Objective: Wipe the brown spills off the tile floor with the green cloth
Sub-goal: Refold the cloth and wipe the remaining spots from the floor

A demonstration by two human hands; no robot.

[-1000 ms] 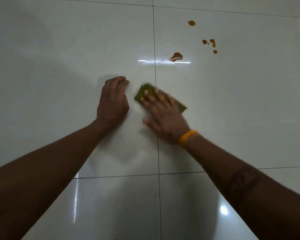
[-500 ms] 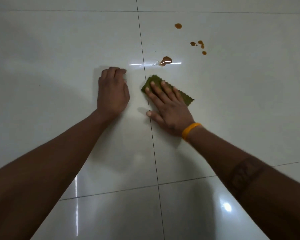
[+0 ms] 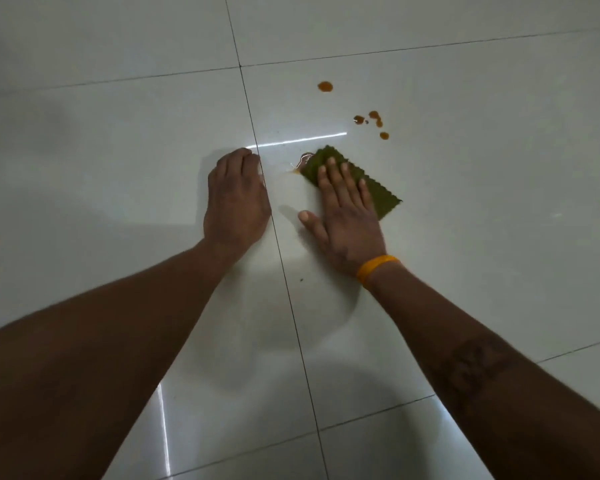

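A green cloth [image 3: 378, 194] with zigzag edges lies flat on the white tile floor [image 3: 499, 237]. My right hand [image 3: 343, 216] presses on it with fingers spread, an orange band at the wrist. The cloth's far corner covers most of the nearest brown spill [image 3: 303, 161], whose smeared edge shows at its left. Beyond it lie a cluster of small brown drops [image 3: 373, 121] and a single round drop [image 3: 325, 86]. My left hand [image 3: 236, 199] rests on the floor left of the cloth, fingers curled under, holding nothing.
Dark grout lines [image 3: 278, 237] cross the glossy tiles between my hands. A streak of reflected light [image 3: 302, 141] lies just beyond the cloth. A tiny dark speck [image 3: 301, 279] sits near my right wrist.
My right hand has pushed the cloth forward and to the right, onto the nearest brown spill. The left hand stays planted on the floor.
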